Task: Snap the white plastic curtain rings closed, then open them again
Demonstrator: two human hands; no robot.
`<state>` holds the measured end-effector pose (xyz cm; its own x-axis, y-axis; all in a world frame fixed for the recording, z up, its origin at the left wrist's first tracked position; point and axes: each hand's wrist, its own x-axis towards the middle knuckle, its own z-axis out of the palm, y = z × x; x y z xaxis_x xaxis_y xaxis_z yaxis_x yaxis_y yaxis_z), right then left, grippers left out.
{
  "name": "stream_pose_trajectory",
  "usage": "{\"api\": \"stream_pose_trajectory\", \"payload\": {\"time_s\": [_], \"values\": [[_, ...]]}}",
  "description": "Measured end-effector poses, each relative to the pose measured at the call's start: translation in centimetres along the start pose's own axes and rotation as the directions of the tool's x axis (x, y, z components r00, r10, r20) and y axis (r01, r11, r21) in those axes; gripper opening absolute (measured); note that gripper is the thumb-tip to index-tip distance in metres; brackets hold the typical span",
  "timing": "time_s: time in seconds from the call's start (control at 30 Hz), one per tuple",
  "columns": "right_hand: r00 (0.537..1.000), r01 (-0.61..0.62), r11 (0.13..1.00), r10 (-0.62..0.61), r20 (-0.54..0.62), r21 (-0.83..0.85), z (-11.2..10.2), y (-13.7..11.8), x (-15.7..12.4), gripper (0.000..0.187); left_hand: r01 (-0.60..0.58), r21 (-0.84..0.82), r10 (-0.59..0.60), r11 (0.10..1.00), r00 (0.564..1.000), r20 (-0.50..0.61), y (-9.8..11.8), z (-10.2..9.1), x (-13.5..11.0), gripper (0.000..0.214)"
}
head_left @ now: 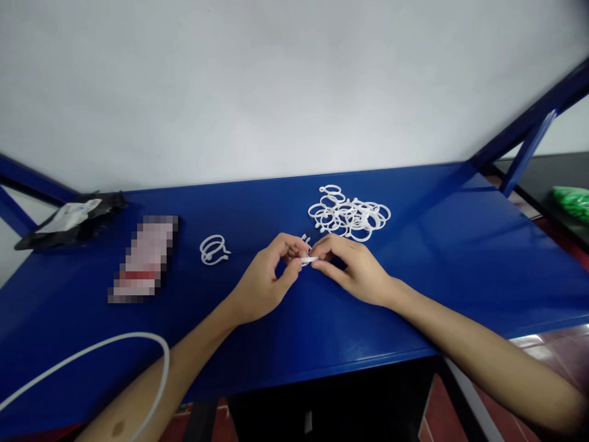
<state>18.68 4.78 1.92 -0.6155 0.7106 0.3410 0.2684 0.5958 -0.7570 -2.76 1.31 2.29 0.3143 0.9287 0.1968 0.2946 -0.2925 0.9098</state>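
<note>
A white plastic curtain ring (309, 259) is pinched between my two hands, low over the blue table. My left hand (267, 279) grips its left side between thumb and fingers. On the other side, my right hand (356, 270) pinches it the same way. Fingers cover much of the ring, so I cannot tell whether its ends are joined. Just behind the fingertips, small white knobbed ends show. A tangled pile of white curtain rings (347, 215) lies beyond my right hand. To the left of my left hand, a few rings (213, 250) lie together, with ends apart.
A pixelated flat item (145, 258) lies on the blue table (257, 215) at left. Behind it sits a black plastic package (71, 215). A white cable (115, 337) loops across my left forearm. Blue frame bars (527, 153) rise at the right; a white wall stands behind.
</note>
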Motion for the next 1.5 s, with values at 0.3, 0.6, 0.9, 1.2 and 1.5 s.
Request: {"api": "stream_pose_trajectory", "payload": {"time_s": [0.3, 0.6, 0.9, 1.2, 1.5], "values": [[0.961, -0.227, 0.890, 0.271, -0.059, 0.397, 0.3, 0.2, 0.1, 0.016, 0.129, 0.017, -0.127, 0.992, 0.989, -0.078, -0.4, -0.2, 0.4, 0.023], [0.939, -0.275, 0.696, 0.342, 0.030, 0.664, 0.5, 0.2, 0.2, 0.019, 0.203, 0.012, -0.202, 0.979, 0.979, -0.037, 0.0, -0.6, 0.7, 0.020], [0.955, -0.238, 0.741, 0.297, 0.010, 0.628, 0.0, 0.0, 0.3, 0.015, 0.210, -0.065, -0.209, 0.976, 0.978, 0.017, -0.2, -0.7, 0.5, 0.020], [0.951, 0.197, 0.912, -0.267, -0.157, -0.359, -0.7, 0.0, -0.5, 0.012, 0.353, -0.387, -0.394, 0.852, 0.919, -0.030, 0.4, -0.4, 1.1, 0.031], [0.980, 0.133, 0.973, -0.157, -0.121, -0.190, -0.2, -0.6, -0.7, 0.020, 0.281, -0.263, -0.326, 0.923, 0.934, -0.144, 0.7, -0.3, 0.8, 0.026]]}}
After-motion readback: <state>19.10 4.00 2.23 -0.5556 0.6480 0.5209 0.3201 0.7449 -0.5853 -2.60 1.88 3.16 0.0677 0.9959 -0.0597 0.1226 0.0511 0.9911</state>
